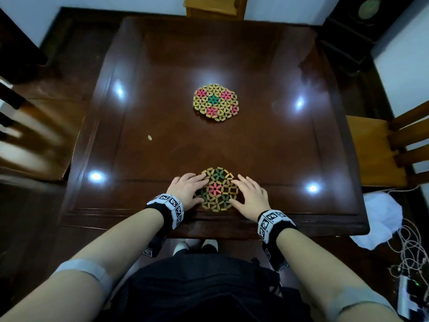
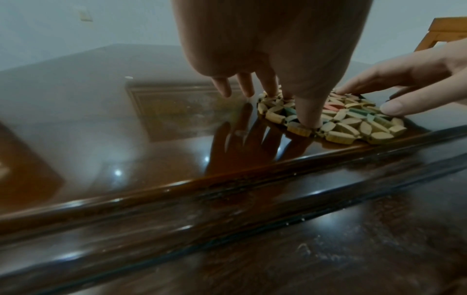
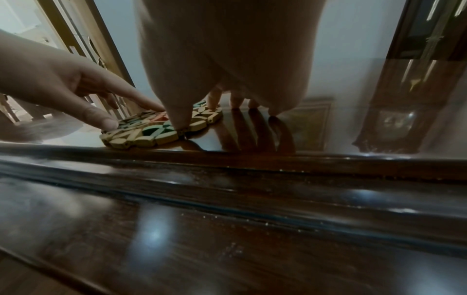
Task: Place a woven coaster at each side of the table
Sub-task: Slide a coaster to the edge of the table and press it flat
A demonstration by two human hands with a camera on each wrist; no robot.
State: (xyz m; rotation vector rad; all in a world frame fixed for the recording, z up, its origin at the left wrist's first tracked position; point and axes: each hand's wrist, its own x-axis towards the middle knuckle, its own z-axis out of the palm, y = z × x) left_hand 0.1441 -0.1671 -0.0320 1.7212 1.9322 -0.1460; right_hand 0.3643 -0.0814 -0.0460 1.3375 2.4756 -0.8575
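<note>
A round woven coaster (image 1: 218,189) with a pink flower at its middle lies flat near the front edge of the dark wooden table (image 1: 162,66). My left hand (image 1: 186,190) rests on its left rim with straight fingers; in the left wrist view the thumb presses the coaster (image 2: 336,119). My right hand (image 1: 249,196) lies on its right rim, fingers spread flat; the coaster (image 3: 151,127) shows under it in the right wrist view. A stack of similar coasters (image 1: 216,102) sits at the table's middle.
A small pale bead (image 1: 150,137) lies loose on the table left of centre. Wooden chairs stand at the left (image 1: 34,135), right (image 1: 383,145) and far side (image 1: 213,8). A white cloth (image 1: 380,219) and cables (image 1: 408,252) lie on the floor at right.
</note>
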